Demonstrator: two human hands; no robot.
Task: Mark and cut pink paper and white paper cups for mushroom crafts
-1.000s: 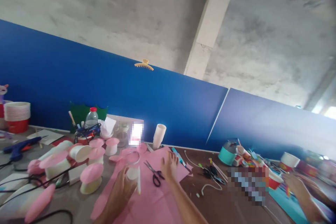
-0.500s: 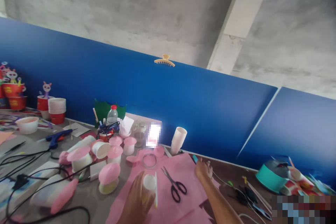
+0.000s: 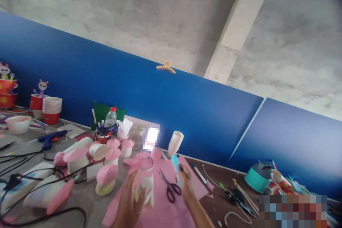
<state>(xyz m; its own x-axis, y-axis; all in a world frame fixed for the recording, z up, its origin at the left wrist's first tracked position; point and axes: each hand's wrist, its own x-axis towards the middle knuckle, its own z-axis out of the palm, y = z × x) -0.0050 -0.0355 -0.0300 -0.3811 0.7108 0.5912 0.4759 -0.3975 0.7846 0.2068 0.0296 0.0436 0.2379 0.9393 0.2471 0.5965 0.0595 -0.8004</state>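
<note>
My left hand is curled round a small white paper cup standing over the pink paper. A thin white stick lies beside the cup. My right hand, raised above the paper, grips a slim light-blue utility knife, partly blurred. Black-handled scissors lie on the pink sheet between my hands, blades pointing away. Beyond the cup, a clear ring rests on the paper.
Pink-capped white cups crowd the left, with black cables and a blue glue gun. At the back stand a white cup stack and a bright phone. A marker and a teal container are on the right.
My right hand has lifted the light-blue utility knife from the paper's right edge and brought it left, toward the scissors. My left hand stays at the cup. The view has shifted slightly right.
</note>
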